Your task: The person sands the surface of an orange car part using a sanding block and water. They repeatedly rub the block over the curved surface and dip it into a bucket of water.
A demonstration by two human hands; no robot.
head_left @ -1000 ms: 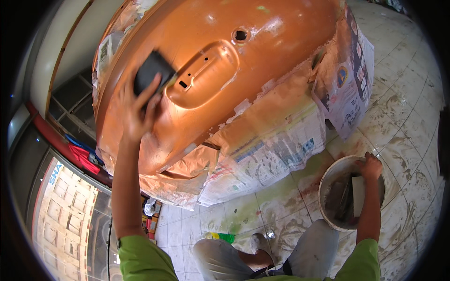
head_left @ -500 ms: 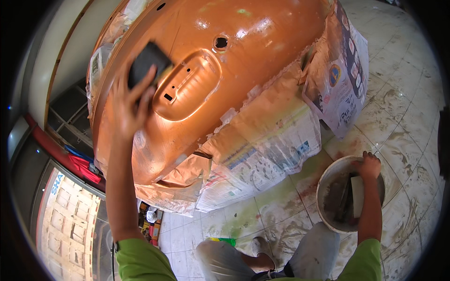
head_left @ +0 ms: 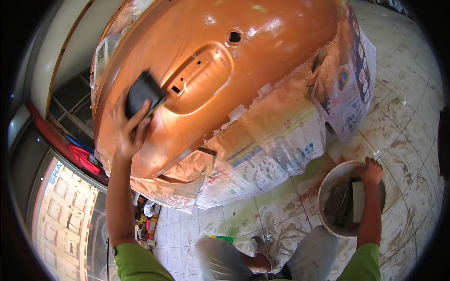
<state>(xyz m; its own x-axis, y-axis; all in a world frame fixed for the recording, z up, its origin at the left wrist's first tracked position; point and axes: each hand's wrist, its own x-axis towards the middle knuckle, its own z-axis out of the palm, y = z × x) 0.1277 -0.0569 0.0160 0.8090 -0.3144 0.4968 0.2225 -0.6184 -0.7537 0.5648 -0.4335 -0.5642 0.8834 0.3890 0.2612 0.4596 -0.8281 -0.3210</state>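
My left hand (head_left: pixel 129 129) is closed around a black sanding pad (head_left: pixel 142 95), its flat side on an orange-painted vehicle panel (head_left: pixel 267 61). The pad sits just left of a rounded recess (head_left: pixel 206 82) with small slots and holes in it. Part of the pad's underside is hidden. On the right, my right hand (head_left: pixel 370 172) grips the rim of a round bucket (head_left: pixel 323 188) on the floor. Inside the bucket lie a whitish block (head_left: pixel 358 201) and a dark long piece, in what looks like murky water.
Newspaper masking (head_left: pixel 272 145) hangs along the panel's near edge, with a printed sheet (head_left: pixel 349 89) at its right end. Stained floor tiles (head_left: pixel 403 131) surround the bucket. Red cloth (head_left: pixel 83 158) hangs at left, and several small containers (head_left: pixel 146 220) stand below it.
My left hand and the sanding pad have moved down the panel, toward me. My right hand stays on the bucket rim. The whole view has shifted slightly.
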